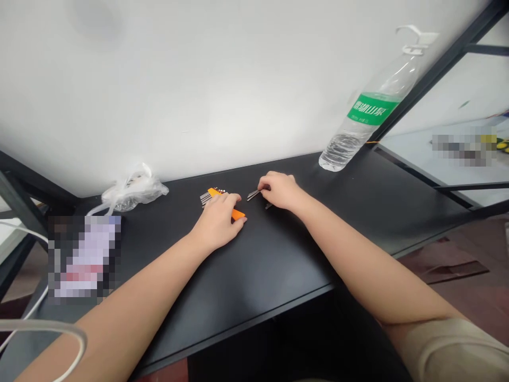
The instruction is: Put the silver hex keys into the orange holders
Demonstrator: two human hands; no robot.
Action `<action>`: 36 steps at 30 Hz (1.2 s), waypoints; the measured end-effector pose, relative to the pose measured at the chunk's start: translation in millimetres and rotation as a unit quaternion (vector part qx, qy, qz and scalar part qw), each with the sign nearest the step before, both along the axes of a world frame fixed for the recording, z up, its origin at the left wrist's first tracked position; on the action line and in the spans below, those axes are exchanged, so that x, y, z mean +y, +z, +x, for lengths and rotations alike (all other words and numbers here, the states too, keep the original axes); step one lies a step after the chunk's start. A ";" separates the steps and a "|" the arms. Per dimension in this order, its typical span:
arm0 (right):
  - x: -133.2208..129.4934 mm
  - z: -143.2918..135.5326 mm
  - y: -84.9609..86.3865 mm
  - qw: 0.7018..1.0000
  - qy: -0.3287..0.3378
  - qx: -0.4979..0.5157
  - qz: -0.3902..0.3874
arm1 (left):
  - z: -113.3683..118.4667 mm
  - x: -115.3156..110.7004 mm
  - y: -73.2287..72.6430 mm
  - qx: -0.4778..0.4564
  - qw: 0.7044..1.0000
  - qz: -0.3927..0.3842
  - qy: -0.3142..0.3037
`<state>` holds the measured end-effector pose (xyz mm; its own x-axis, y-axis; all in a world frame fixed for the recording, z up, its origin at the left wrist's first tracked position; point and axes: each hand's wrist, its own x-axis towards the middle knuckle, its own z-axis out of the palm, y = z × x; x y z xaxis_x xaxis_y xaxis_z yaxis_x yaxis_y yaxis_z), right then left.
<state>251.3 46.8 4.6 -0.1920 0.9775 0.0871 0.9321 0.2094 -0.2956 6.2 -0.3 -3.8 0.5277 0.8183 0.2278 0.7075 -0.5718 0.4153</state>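
A person's two bare hands work over a smooth black tabletop. The left hand lies over an orange plastic strip, holding it loosely between thumb and fingers, probably to steady it. Slim silvery metal rods show side by side at the strip's far end, beyond the knuckles. The right hand makes a narrow pinch on a few thin grey metal pieces, their ends pointing toward the left hand; that grip seems chosen to keep the tips exposed. Whether they are lifted or touch the surface cannot be told. More dark slivers lie beneath the right hand, partly hidden.

Behind both hands, the white wall limits reach; the table's front edge runs under the forearms, leaving some room between it and the hands. To the right, open surface separates the right hand from a clear plastic bottle with a green label (it appears slanted, perhaps from the wide lens). On the left, a crumpled translucent plastic bag, a pixelated pale purple item and a looping white cable narrow the space.
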 end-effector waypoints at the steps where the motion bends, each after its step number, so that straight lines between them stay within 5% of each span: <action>1: 3.7 6.9 -0.6 1.000 -0.013 -0.001 -0.002 | -0.2 0.1 -0.5 0.002 1.000 0.003 -0.003; 11: 5.9 66.0 5.3 0.998 0.016 0.012 -0.064 | -1.0 1.6 -1.7 0.009 1.000 -0.001 -0.017; 26: 5.7 70.8 8.1 0.998 0.018 0.002 -0.060 | -1.2 3.2 -2.7 0.016 1.000 -0.001 -0.019; 32: -1.0 76.4 16.2 0.995 -0.025 -0.022 -0.093 | -2.1 3.2 -3.8 0.011 1.000 0.002 -0.022; 36: -12.9 73.9 27.1 0.989 0.009 -0.014 -0.147 | -2.0 3.5 -3.8 0.016 1.000 0.002 -0.020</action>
<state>325.2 34.0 31.7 -0.2082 0.9563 -0.2052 0.9378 0.1355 -0.3198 4.2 3.2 -7.6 0.5676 0.7953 0.2130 0.6966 -0.6018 0.3907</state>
